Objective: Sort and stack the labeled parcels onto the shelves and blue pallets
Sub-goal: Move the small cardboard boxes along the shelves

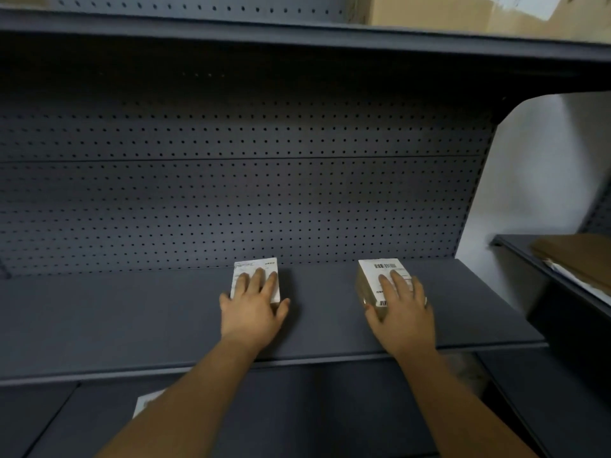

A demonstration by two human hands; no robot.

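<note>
While the left hand [253, 309] and right hand [401, 310] rest spread, straight fingers atop a white parcel [256, 266] and a brown parcel [365, 285] near the shelf's [132, 319] back edge, these two seem placed, with others likely remaining.

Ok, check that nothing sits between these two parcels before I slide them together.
Nothing visible does: only bare shelf separates the left parcel and the right parcel.
</note>
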